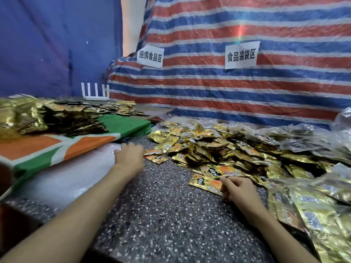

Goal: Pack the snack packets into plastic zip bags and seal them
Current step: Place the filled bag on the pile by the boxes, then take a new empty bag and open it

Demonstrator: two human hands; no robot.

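Striped tarp [228, 92] hangs behind a speckled surface [161, 205], where we see a big pile of gold snack packets [218, 149] lying at the right. Our right grip [239, 188] pinches one snack packet [206, 184] at the near edge of this pile. Our left grip [129, 156] reaches over clear plastic bags [76, 173] at the left; it is blurred, so we cannot tell how its fingers lie.
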